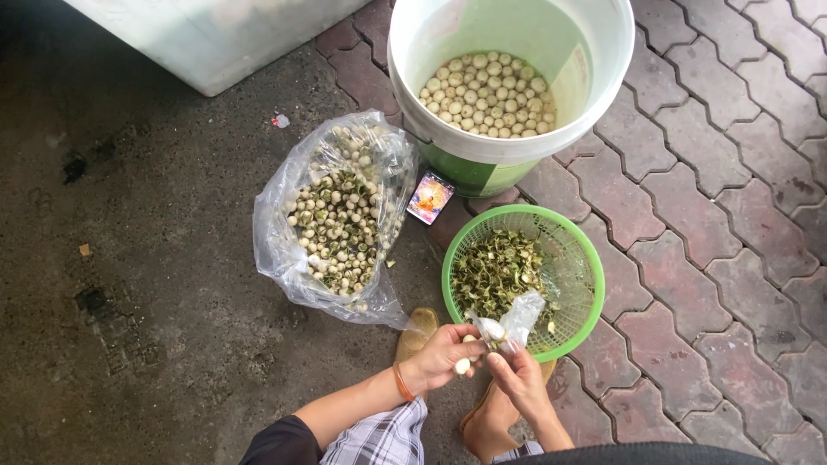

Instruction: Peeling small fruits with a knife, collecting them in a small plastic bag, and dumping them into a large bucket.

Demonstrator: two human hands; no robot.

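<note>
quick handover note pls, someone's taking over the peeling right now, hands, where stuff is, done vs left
Left hand: pinching pale seeds, closed on them.
Right hand: at a small clear plastic bag, working one seed at the fingertips.
Done: white bucket holds a layer of peeled seeds; green basket holds the green shells.
Left: big clear bag on the ground, many unpeeled seeds in it.
Phone lies between bag and bucket.

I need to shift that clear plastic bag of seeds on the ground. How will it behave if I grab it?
The clear bag looks thin and crumpled, so probably floppy. It lies open, and the round seeds inside would likely roll out if tipped. Quite full, it may sag.
</note>
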